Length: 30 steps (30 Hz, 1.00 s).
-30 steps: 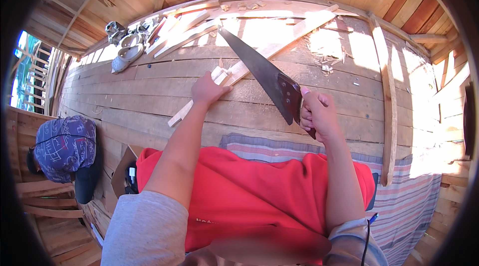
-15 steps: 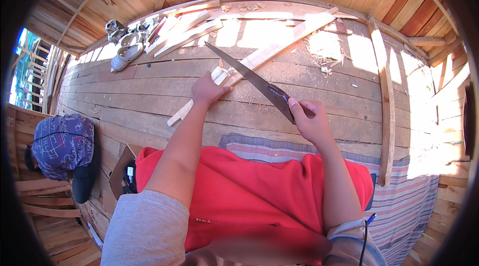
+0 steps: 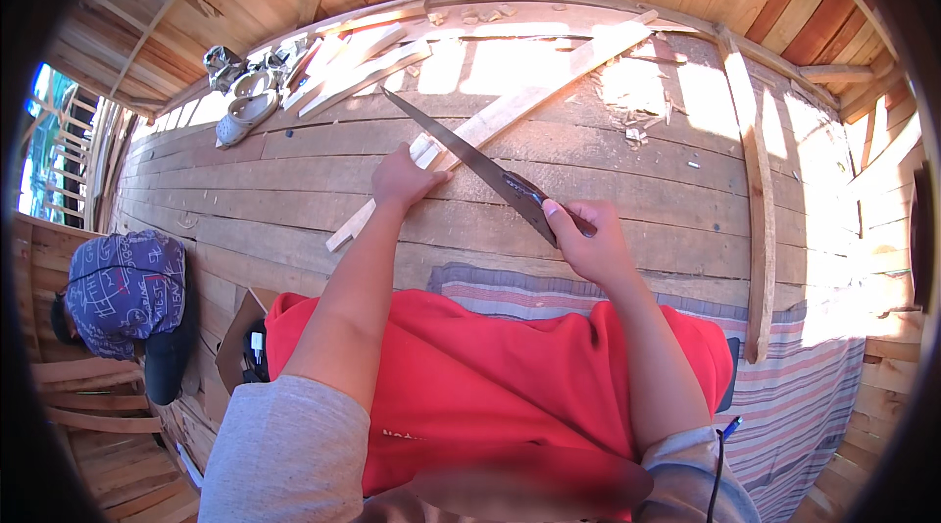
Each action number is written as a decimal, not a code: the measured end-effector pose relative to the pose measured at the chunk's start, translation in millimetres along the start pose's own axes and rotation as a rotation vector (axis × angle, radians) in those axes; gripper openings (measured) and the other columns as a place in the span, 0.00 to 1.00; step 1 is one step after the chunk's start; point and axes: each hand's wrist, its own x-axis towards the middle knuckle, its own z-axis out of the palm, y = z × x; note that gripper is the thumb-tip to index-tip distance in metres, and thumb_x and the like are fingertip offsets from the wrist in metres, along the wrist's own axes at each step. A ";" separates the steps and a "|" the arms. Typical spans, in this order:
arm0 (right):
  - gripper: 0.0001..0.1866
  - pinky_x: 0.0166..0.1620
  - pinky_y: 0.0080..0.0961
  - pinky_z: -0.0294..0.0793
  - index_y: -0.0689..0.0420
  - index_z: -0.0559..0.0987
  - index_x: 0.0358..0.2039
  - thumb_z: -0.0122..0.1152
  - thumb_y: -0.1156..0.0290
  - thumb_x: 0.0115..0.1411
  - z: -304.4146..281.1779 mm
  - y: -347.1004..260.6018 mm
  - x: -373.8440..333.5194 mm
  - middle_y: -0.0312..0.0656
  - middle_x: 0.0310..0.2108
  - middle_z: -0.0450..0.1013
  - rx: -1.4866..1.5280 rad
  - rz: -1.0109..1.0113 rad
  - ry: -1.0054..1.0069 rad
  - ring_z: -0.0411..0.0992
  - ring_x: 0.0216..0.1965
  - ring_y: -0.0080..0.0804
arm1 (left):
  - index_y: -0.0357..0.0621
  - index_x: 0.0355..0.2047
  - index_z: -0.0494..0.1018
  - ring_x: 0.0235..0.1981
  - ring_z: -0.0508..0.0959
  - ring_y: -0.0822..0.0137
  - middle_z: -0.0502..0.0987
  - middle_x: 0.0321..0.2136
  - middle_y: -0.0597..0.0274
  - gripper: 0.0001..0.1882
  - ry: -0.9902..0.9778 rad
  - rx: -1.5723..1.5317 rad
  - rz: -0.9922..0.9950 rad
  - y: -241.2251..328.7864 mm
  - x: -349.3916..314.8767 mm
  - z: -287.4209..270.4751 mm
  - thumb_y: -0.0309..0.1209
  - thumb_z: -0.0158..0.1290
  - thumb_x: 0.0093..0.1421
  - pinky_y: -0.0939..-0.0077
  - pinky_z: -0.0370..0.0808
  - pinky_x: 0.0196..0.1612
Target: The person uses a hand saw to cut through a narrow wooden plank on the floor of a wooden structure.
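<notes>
My right hand [image 3: 590, 237] is closed round the dark brown handle of a hand saw [image 3: 461, 152]. The saw's long grey blade slants away to the upper left and crosses over a pale wooden plank [image 3: 534, 103] lying diagonally on the floor. My left hand [image 3: 405, 180] grips a short piece of pale wood [image 3: 427, 147] and presses it onto the plank just left of the blade. Whether the teeth touch the wood I cannot tell. The plank's near end [image 3: 345, 232] shows below my left hand.
Several pale wood strips [image 3: 363, 72] and grey clogs [image 3: 247, 106] lie at the far left. Wood chips [image 3: 637, 116] litter the far right, beside a long beam [image 3: 753, 190]. A striped cloth [image 3: 794, 386] covers the near right floor. Another person [image 3: 127, 293] crouches at the left.
My right hand and the saw have shifted to the left and slightly up, so the blade's tip reaches farther past the plank. My left hand stays nearly in place.
</notes>
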 end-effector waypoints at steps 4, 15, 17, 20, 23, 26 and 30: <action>0.26 0.22 0.29 0.52 0.66 0.74 0.19 0.62 0.59 0.68 3.6 5.1 8.8 0.32 0.13 0.59 -0.039 -0.047 0.043 0.54 0.20 0.18 | 0.38 0.46 0.77 0.46 0.84 0.48 0.84 0.42 0.44 0.42 0.008 -0.003 0.012 -0.8 0.5 0.9 0.59 0.72 0.40 0.57 0.80 0.50; 0.26 0.22 0.29 0.53 0.65 0.74 0.18 0.61 0.59 0.68 -12.2 -4.1 5.6 0.34 0.13 0.59 -0.066 -0.103 0.136 0.54 0.18 0.20 | 0.38 0.46 0.77 0.46 0.84 0.47 0.84 0.43 0.44 0.42 0.020 0.009 0.006 -0.9 -4.9 3.3 0.59 0.72 0.40 0.56 0.80 0.50; 0.26 0.21 0.28 0.53 0.63 0.74 0.17 0.60 0.58 0.69 -32.1 -3.9 4.8 0.33 0.13 0.60 -0.028 -0.095 0.159 0.55 0.17 0.18 | 0.38 0.47 0.78 0.46 0.83 0.47 0.83 0.43 0.43 0.42 0.001 -0.027 0.061 -5.7 -5.7 5.2 0.57 0.73 0.41 0.56 0.79 0.51; 0.24 0.20 0.23 0.52 0.58 0.74 0.18 0.60 0.60 0.70 -57.0 -4.0 -5.7 0.28 0.13 0.61 0.232 -0.013 0.188 0.56 0.15 0.15 | 0.36 0.51 0.79 0.43 0.84 0.49 0.84 0.44 0.45 0.42 -0.078 -0.123 0.062 -13.0 -2.8 -2.1 0.53 0.74 0.41 0.59 0.79 0.49; 0.22 0.19 0.19 0.51 0.53 0.72 0.19 0.60 0.61 0.71 -80.9 -12.2 -24.9 0.24 0.14 0.59 0.439 0.023 0.241 0.55 0.15 0.12 | 0.33 0.50 0.79 0.40 0.84 0.53 0.84 0.42 0.48 0.42 -0.326 -0.338 0.014 -11.5 9.7 -18.3 0.50 0.75 0.40 0.62 0.78 0.46; 0.22 0.18 0.18 0.48 0.52 0.69 0.20 0.61 0.62 0.71 -99.9 -11.9 -31.0 0.23 0.14 0.56 0.435 -0.004 0.307 0.52 0.14 0.12 | 0.31 0.49 0.79 0.38 0.83 0.57 0.83 0.41 0.50 0.41 -0.501 -0.581 -0.071 -9.7 12.0 -30.3 0.48 0.76 0.39 0.65 0.77 0.43; 0.22 0.17 0.19 0.46 0.51 0.67 0.19 0.61 0.62 0.71 -134.9 -10.5 -37.0 0.23 0.14 0.55 0.448 -0.060 0.381 0.50 0.14 0.12 | 0.29 0.47 0.79 0.40 0.83 0.59 0.83 0.40 0.49 0.40 -0.380 -0.566 -0.133 -14.1 12.8 -36.7 0.47 0.77 0.39 0.65 0.77 0.44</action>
